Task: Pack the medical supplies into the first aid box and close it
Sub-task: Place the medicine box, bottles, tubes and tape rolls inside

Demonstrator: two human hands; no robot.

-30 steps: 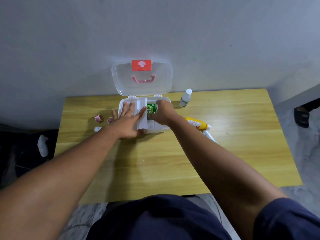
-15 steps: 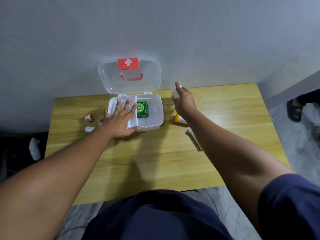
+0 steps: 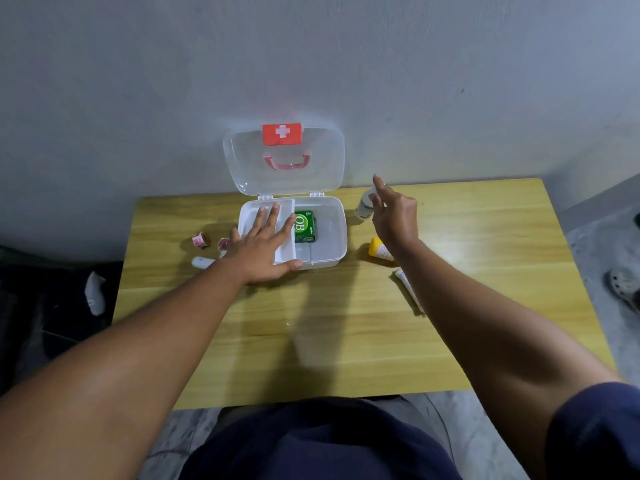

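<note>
From the head camera, your left hand (image 3: 258, 249) lies flat and spread on the tray (image 3: 268, 220) in the left part of the box (image 3: 329, 237), fingers open, gripping nothing — just pinning it down. Your right hand (image 3: 393, 216) hovers open and empty, fingers loosely parted, just beside the small bottle (image 3: 365, 206) standing upright right of the box.

To take the bottle well, wrap thumb and fingers round its body rather than its white cap; it looks narrow and light, so a nudge from the knuckles could tip it. Keep the left hand pressing so the box does not slide on the smooth wooden surface (image 3: 346, 341).

The box is translucent white plastic, round-cornered, its lid (image 3: 284, 161) upright against the wall with a red cross label. Inside lies a glossy green carton (image 3: 304, 226). Still out: a yellow bottle (image 3: 379, 247) on its side, a white tube (image 3: 407, 289), two small red-and-white rolls (image 3: 201, 240) and a white capsule-like piece (image 3: 202, 262) left of the box.
</note>
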